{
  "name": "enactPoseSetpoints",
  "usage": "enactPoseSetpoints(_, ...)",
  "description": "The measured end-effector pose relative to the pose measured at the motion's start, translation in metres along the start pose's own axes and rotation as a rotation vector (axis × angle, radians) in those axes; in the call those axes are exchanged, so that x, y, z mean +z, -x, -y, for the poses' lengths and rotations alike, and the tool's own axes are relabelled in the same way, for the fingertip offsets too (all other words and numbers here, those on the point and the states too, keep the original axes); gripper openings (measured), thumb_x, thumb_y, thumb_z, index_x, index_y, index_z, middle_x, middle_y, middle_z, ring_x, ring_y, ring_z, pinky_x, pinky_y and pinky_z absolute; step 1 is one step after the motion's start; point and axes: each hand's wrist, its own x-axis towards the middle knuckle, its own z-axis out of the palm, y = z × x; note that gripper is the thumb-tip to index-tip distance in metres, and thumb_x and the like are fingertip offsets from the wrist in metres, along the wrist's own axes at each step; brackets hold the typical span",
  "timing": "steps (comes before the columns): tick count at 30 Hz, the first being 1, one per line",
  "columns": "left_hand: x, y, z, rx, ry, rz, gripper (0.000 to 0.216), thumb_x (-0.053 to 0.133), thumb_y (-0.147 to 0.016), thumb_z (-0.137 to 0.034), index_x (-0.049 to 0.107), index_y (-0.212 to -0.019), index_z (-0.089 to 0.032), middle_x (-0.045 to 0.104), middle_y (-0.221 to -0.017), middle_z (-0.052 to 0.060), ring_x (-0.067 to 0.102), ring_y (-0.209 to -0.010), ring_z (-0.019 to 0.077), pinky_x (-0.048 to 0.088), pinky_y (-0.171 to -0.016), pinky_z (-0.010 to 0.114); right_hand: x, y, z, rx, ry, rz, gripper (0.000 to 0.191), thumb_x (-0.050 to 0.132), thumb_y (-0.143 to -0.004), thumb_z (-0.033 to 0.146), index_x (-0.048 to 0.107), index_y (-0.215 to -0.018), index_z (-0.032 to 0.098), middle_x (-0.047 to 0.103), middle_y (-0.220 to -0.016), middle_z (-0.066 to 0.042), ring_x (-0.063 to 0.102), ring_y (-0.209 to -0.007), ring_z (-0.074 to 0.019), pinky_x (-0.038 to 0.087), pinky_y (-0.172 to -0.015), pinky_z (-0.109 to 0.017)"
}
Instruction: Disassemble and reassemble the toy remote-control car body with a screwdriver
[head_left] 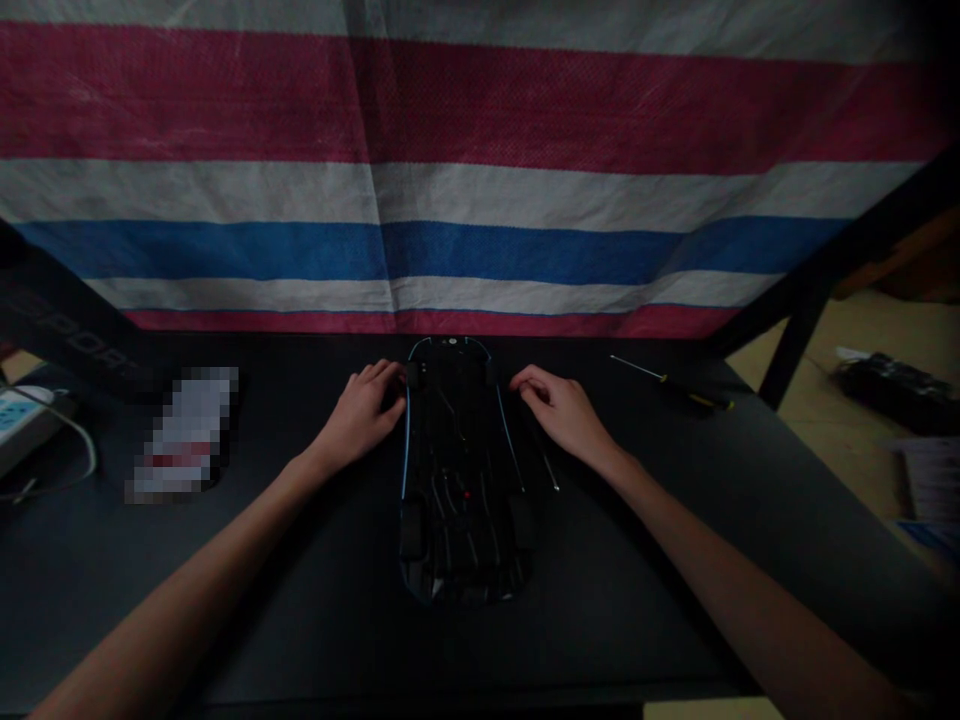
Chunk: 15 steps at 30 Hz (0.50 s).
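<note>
A toy car (454, 450) lies upside down on the black table, its dark underside up and thin light-blue edges along its sides. Against the car's left side, near the far wheel, rests my left hand (367, 405); its fingers are loosely bent and the thumb stands apart. My right hand (559, 405) is just off the car's right side, fingers curled in toward the thumb. What those fingers hold, if anything, is hidden. A thin metal rod (549, 468) sticks out below my right hand, and its other end cannot be seen.
On the table's right lies a screwdriver (664, 378) with a dark and yellow handle. A blurred-out pale item (187, 430) lies at left, near a white power strip (26, 420) with a cable. Behind the table hangs a striped sheet (465, 200). Dark frame bars (795, 340) stand at right.
</note>
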Motion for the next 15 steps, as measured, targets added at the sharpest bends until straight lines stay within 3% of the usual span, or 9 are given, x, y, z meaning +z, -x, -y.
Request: enactPoseSetpoints(15, -0.0018, 0.0003, -0.0031, 0.004, -0.008, 0.009, 0.017, 0.051, -0.098, -0.023, 0.06, -0.111, -0.02, 0.065, -0.118, 0.012, 0.063, -0.114, 0.0321, 0.046, -0.109, 0.059, 0.0004, 0.0001, -0.0016, -0.001, 0.002, 0.005, 0.02, 0.05, -0.1, 0.028, 0.07, -0.102, 0.027, 0.077, -0.09, -0.001, 0.065, -0.069, -0.0171, 0.037, -0.065, -0.03)
